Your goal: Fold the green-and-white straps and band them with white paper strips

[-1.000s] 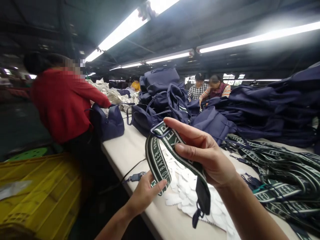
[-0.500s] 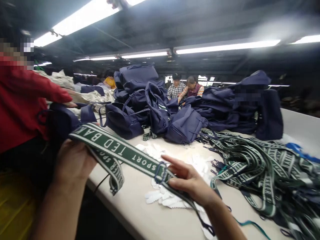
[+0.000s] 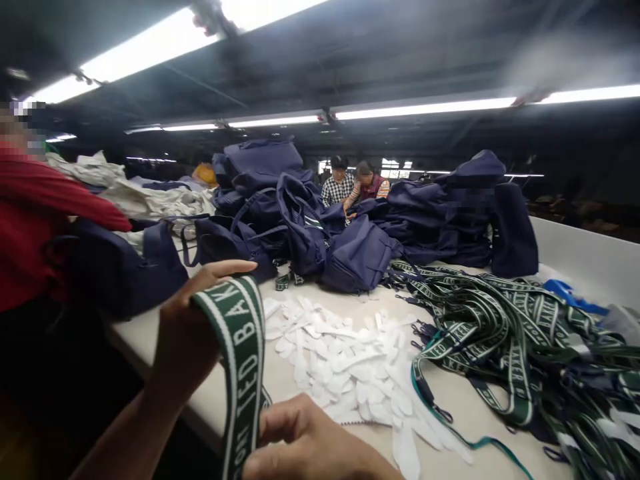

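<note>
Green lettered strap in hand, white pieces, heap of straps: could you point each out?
Green lettered strap (image 3: 241, 353), head view: middle of its lettered face.
White pieces (image 3: 345, 365), head view: a piece mid-scatter.
Heap of straps (image 3: 518, 367), head view: a lettered strap near its middle.

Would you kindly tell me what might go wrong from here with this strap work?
The green lettered strap runs from the left hand down to the right hand, so it might twist if either hand turns.
The heaped straps overlap one another and could tangle if one is pulled out.
The white cut pieces lie loose just beyond the right hand; a low sweep might scatter them.
</note>
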A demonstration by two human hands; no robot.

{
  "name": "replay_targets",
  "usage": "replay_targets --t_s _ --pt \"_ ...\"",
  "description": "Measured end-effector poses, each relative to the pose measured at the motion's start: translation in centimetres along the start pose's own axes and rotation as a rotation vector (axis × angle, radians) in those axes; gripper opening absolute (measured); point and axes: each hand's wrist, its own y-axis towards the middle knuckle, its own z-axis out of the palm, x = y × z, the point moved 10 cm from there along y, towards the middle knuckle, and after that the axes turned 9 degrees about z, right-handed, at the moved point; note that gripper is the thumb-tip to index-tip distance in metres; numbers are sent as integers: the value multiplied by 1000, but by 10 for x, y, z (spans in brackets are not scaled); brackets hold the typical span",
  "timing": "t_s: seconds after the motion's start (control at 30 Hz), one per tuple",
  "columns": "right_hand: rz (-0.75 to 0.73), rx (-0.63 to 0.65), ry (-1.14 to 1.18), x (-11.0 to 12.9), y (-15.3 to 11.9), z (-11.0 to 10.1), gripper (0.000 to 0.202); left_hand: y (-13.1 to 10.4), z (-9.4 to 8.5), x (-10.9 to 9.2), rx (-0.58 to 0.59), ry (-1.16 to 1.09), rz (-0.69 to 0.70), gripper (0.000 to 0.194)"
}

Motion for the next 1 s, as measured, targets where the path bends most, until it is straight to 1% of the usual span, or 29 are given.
replay_targets --t_s 0.07,0.1,0.17,0.23,0.3,0.4,0.47,0.53,0.6,0.67,0.77,0.87,0.93,1.0 --pt "-23 44 84 4 -7 9 40 -5 9 -9 98 160 138 17" --pt "-49 68 106 9 -11 13 38 -8 13 -11 142 198 174 17" --pt "-84 55 106 16 -16 14 32 -13 22 -12 223 184 178 18" --pt "-84 4 102 18 -17 9 30 -17 29 -11 272 157 138 19" --pt "-82 -38 118 18 -15 4 34 -22 37 -10 315 102 76 23" --pt "-151 -79 127 25 -10 -6 38 -30 51 -6 381 -48 -30 33" --pt "-206 -154 112 33 -6 -18 36 -32 60 -3 427 -145 -81 36" --pt "-254 -246 88 42 -3 -32 34 -28 65 2 446 -205 -115 31" --pt "-291 -323 58 50 -1 -46 32 -19 65 9 397 -252 -143 24" --pt "-302 -372 38 53 -1 -59 32 -8 62 20 297 -304 -186 22" --pt "-269 -413 19 52 -3 -74 32 -1 59 41 182 -390 -314 23" --pt "-314 -403 -64 57 -7 -77 28 -4 63 53 135 -465 -436 27" --pt "-358 -367 -144 63 -8 -74 24 -8 65 52 125 -503 -470 30" --pt "-347 -296 -168 59 -5 -69 24 -13 69 48 124 -553 -493 29"
